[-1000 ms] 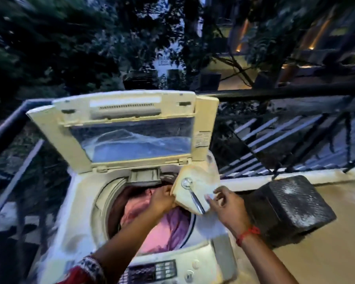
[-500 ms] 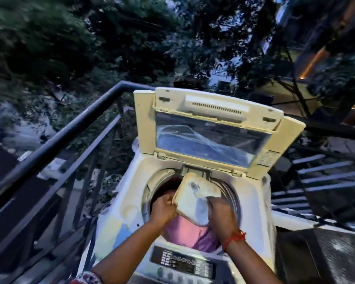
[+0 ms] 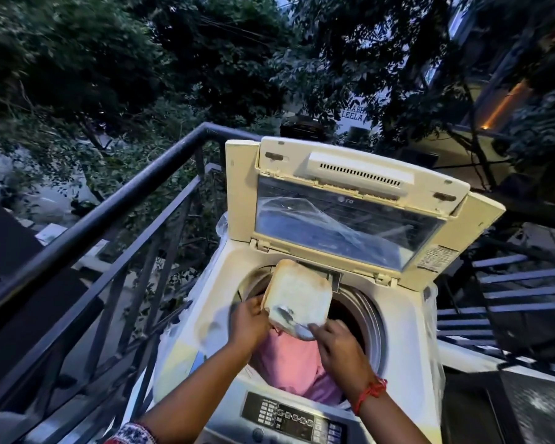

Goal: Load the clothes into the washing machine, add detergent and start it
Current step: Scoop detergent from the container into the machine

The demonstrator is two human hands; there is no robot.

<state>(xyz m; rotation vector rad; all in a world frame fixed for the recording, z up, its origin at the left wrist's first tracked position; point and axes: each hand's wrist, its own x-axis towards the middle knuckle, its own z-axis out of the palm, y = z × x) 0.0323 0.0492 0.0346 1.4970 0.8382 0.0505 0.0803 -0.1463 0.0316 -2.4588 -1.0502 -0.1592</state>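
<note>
Left hand: fingers clasp tub at 9 o'clock.
Right hand: fingers pinch spoon.
Advice: tip tub over clothes, scoop gently.

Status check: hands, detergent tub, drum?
Left hand grips detergent tub, tilted over drum. Right hand works spoon at its mouth. Pink clothes loaded, lid up. Nothing blocking.
</note>
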